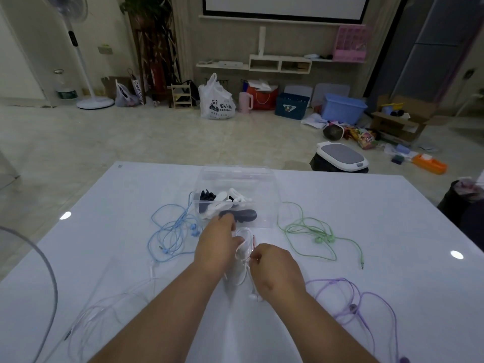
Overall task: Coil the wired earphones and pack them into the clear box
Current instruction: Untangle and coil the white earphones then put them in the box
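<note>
A clear box [264,189] stands open at the table's middle, holding several dark and white clips. Just in front of it my left hand [218,244] holds loops of white wired earphones [245,247] around its fingers. My right hand [275,273] pinches the same white cable close beside the left hand. The white earbuds [253,296] hang down below my right hand onto the table. Blue earphones [171,231] lie tangled left of the box, green earphones [314,231] right of it, purple earphones [351,302] at the near right.
Another pale, almost clear cable [104,307] lies loose on the white table [366,205] at the near left. A fan guard [39,271] curves in at the left edge. A dark object [463,205] sits at the table's right edge.
</note>
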The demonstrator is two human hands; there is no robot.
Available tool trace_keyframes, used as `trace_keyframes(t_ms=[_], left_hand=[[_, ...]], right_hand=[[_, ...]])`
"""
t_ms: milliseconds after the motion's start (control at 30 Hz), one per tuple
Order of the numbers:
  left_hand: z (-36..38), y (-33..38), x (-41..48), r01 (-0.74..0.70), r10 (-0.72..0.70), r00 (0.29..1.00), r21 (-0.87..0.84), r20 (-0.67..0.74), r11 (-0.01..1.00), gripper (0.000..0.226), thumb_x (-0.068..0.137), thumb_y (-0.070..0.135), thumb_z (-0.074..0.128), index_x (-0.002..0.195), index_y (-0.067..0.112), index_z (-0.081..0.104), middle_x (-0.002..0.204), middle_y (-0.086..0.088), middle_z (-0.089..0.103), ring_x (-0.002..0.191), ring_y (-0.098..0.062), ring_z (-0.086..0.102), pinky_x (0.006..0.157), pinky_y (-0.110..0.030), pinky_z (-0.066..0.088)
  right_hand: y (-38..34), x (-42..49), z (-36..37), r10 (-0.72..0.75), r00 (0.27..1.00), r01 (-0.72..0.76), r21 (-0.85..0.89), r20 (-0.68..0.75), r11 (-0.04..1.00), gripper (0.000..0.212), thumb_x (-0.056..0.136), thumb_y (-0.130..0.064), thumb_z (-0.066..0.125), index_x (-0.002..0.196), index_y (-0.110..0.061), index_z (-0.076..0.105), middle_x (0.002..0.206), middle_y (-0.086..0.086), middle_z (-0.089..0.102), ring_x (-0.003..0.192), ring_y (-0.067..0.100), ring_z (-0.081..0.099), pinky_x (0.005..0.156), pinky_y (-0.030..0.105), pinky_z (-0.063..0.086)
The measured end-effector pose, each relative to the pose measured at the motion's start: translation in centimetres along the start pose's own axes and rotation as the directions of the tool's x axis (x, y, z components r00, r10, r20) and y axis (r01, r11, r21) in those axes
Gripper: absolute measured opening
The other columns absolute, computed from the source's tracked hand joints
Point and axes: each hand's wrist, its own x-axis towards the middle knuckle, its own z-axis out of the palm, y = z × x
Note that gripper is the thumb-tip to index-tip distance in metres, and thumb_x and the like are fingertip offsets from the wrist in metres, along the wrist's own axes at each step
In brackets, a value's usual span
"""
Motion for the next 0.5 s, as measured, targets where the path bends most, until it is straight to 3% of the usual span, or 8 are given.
trace_keyframes(t_ms=[67, 233, 300, 400, 500], left_hand=[[-0.3, -0.3, 0.1, 0.044, -0.044, 0.999, -0.016, 0.019, 0.999, 0.011, 0.085, 0.023, 0.068, 0.087, 0.014, 0.062, 0.089, -0.002, 0.062, 0.085, -0.02, 0.061, 0.071, -0.029, 0.047], [-1.1, -1.0, 0.3, 0.1, -0.094, 0.993, -0.097, 0.065, 0.99, 0.015, 0.089, 0.01, 0.059, 0.097, 0.014, 0.071, 0.093, -0.003, 0.071, 0.089, -0.02, 0.066, 0.081, -0.03, 0.053], [-1.4, -1.1, 0.2, 0.109, -0.1, 0.991, -0.102, 0.086, 0.989, 0.015, 0.09, 0.012, 0.058, 0.092, 0.016, 0.072, 0.088, -0.002, 0.07, 0.086, -0.02, 0.066, 0.079, -0.03, 0.053], [-1.5, -1.1, 0.2, 0.129, -0.123, 0.989, -0.068, 0.087, 0.989, 0.023, 0.091, 0.023, 0.057, 0.069, 0.019, 0.062, 0.068, 0.004, 0.061, 0.074, -0.019, 0.061, 0.066, -0.027, 0.046], [-1.5, -0.8, 0.2, 0.155, -0.144, 0.983, -0.101, 0.115, 0.983, 0.02, 0.088, 0.031, 0.063, 0.077, 0.016, 0.067, 0.069, 0.003, 0.064, 0.072, -0.018, 0.064, 0.071, -0.03, 0.054]], right_hand=[[0.1, 0.1, -0.4, 0.003, 1.0, -0.003, -0.005, -0.017, 1.0, 0.022, 0.091, -0.023, 0.044, 0.099, -0.025, 0.064, 0.102, -0.001, 0.066, 0.095, 0.023, 0.061, 0.071, 0.027, 0.042], [0.5, 0.1, -1.0, 0.023, 0.999, -0.021, 0.047, -0.047, 0.999, 0.017, 0.094, -0.031, 0.044, 0.101, -0.022, 0.057, 0.101, 0.001, 0.063, 0.094, 0.024, 0.058, 0.073, 0.03, 0.043], [0.4, 0.1, -1.2, 0.016, 0.998, -0.013, 0.057, -0.058, 0.998, 0.023, 0.097, -0.034, 0.038, 0.088, -0.02, 0.054, 0.092, 0.002, 0.062, 0.084, 0.023, 0.054, 0.07, 0.031, 0.041], [0.2, 0.1, -1.1, 0.013, 0.999, -0.008, 0.111, -0.05, 0.994, 0.031, 0.094, -0.028, 0.033, 0.065, -0.02, 0.041, 0.086, 0.006, 0.057, 0.078, 0.024, 0.05, 0.069, 0.033, 0.04], [0.1, 0.1, -1.0, 0.04, 0.997, -0.031, 0.138, -0.062, 0.99, 0.033, 0.09, -0.027, 0.037, 0.058, -0.022, 0.032, 0.082, 0.007, 0.049, 0.074, 0.023, 0.043, 0.066, 0.03, 0.034]])
